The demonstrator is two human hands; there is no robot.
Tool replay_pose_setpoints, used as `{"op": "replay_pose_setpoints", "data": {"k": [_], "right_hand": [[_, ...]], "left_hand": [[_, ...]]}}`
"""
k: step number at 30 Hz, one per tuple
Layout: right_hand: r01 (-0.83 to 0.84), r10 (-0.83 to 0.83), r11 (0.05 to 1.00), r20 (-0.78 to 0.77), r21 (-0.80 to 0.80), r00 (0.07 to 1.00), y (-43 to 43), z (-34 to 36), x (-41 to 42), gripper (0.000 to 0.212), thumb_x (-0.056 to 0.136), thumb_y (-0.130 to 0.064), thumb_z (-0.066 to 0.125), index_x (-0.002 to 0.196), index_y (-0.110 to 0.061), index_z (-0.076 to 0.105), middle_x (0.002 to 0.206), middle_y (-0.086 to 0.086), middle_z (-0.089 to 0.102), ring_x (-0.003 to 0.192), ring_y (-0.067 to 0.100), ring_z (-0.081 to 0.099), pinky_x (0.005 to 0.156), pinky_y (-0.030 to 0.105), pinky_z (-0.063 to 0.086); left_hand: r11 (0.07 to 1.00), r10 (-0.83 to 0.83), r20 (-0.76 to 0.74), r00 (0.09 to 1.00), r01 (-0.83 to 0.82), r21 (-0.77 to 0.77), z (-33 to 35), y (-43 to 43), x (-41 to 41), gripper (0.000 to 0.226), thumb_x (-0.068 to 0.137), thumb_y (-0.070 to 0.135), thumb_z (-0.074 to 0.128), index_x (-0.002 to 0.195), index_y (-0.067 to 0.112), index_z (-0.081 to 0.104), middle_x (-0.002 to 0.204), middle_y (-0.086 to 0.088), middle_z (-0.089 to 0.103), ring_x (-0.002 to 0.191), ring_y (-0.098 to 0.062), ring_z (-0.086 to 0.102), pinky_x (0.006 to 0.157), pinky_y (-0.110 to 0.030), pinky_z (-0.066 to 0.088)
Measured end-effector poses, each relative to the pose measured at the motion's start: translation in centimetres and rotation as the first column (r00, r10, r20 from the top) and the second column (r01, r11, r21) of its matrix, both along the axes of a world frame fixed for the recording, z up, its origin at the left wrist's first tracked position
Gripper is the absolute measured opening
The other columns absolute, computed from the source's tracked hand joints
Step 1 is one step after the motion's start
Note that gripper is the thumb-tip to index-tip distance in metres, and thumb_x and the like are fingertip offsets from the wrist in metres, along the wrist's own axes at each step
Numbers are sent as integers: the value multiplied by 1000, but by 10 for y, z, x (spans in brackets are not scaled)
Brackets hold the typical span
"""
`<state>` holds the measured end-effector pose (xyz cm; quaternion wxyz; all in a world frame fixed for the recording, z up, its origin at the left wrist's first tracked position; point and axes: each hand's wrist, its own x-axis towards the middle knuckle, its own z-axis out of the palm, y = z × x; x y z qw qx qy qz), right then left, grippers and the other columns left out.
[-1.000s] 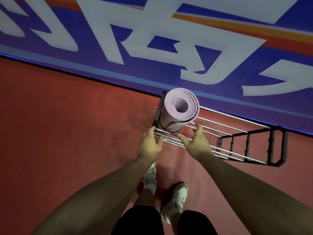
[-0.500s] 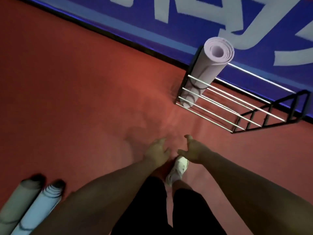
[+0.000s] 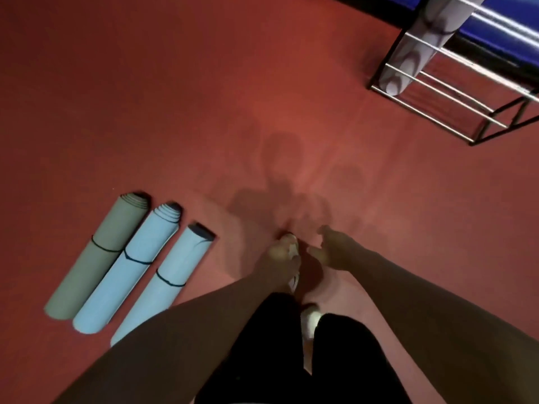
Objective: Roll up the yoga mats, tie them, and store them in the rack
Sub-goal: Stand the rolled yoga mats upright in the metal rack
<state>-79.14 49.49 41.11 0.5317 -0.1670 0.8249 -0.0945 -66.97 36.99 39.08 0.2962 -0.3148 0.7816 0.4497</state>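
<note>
view from above of a dull red floor (image 3: 204,97) that fills nearly the whole frame. a person's two bare forearms reach forward from the bottom edge, above black shorts (image 3: 262,345). at lower left, three rolled yoga mats lie flat on the floor side by side, touching along their lengths and angled up to the right: a grey-green mat (image 3: 99,258) on the outside, a light blue mat (image 3: 128,269) in the middle, and a second light blue mat (image 3: 169,281) nearest the person, each bound around its middle by a thin dark tie (image 3: 106,248). at upper right, well apart from them, stands a metal rack (image 3: 423,114) with silver bars and a black frame, against a blue wall band (image 3: 495,30). a lilac rolled mat (image 3: 414,51) stands tilted in the rack's left end, its top cut off by the frame. the left hand (image 3: 280,258) and right hand (image 3: 335,252) hang near each other over the floor, fingers loose and slightly spread, holding nothing. a white shoe (image 3: 310,322) shows between the legs.
</note>
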Motion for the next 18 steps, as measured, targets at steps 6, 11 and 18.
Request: {"op": "replay_pose_setpoints", "data": {"k": [6, 11, 18], "right_hand": [[-41, 41, 998, 1, -44, 999, -13, -2, 123, 57, 96, -33, 59, 143, -7, 43, 130, 15, 63, 118, 31, 59, 96, 30, 46], [-69, 71, 997, 48, -34, 996, -17, -8, 231, 49, 101, -31, 53, 141, -5, 46, 132, 16, 61, 121, 30, 58, 93, 28, 42], [15, -17, 999, 49, 46, 999, -65, -22, 330, 76, 100, -43, 50, 155, 0, 17, 146, 19, 49, 135, 31, 47, 106, 30, 40]], "left_hand": [[998, 23, -36, 999, -25, -53, -7, -4, 109, 42, 93, 22, 59, 134, 12, 53, 122, -9, 66, 114, -27, 61, 89, -27, 44], [998, 34, -9, 999, -34, -45, -9, -17, 212, 47, 93, 18, 60, 138, 11, 50, 128, -11, 63, 119, -28, 59, 95, -29, 43], [996, 41, 16, 999, -39, -78, -24, -89, 320, 47, 92, 21, 62, 137, 15, 52, 127, -10, 63, 119, -27, 59, 99, -30, 44]]}}
